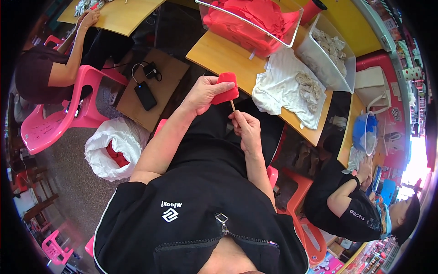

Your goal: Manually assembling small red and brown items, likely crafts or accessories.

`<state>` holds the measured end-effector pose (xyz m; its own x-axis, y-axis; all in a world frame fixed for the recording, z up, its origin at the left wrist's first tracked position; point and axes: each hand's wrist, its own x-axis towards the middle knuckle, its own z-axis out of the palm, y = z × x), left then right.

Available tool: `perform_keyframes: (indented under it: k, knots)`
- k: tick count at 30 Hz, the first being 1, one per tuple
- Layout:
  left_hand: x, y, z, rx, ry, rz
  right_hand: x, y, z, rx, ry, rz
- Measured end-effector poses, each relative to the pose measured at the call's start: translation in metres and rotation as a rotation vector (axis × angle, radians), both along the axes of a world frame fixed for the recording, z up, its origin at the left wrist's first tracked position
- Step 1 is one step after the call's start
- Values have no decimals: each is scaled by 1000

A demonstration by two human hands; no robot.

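Just above frame centre, a soft-looking red piece [224, 94] is pinched by the left hand [203, 95] and a thin stick [233, 106] by the right hand [248, 131]; the piece might be creased or torn if the stick is pushed too hard.

A speckled grey floor [73, 182] spreads across the left, where a large pink plastic chair [50, 130] stands near a yellow-topped desk [132, 18] and a small pink chair [55, 247] sits farther off. Another wooden desk [219, 52] angles below a yellow wall [358, 20]. An orange-red chair [301, 196] stands lower right, and bright white light [417, 157] glares near the right edge
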<state>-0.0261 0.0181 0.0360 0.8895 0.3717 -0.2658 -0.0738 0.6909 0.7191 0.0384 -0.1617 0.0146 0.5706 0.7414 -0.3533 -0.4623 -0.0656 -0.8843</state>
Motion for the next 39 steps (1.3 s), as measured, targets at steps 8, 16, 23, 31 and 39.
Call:
perform_keyframes:
  k: [8, 16, 23, 31, 39]
  knots:
    - [-2, 3, 5, 52, -14, -3, 1, 2, 2, -50, -72, 34]
    - [1, -1, 0, 18, -34, 6, -5, 5, -4, 20, 73, -3]
    - [8, -6, -4, -123, -133, 102, -11, 10, -6, 152, 224, -64]
    - [11, -4, -7, -149, -146, 165, -9, 7, -5, 155, 276, -39]
    - [1, 14, -21, 46, -61, 140, -4, 5, -1, 29, 80, -19]
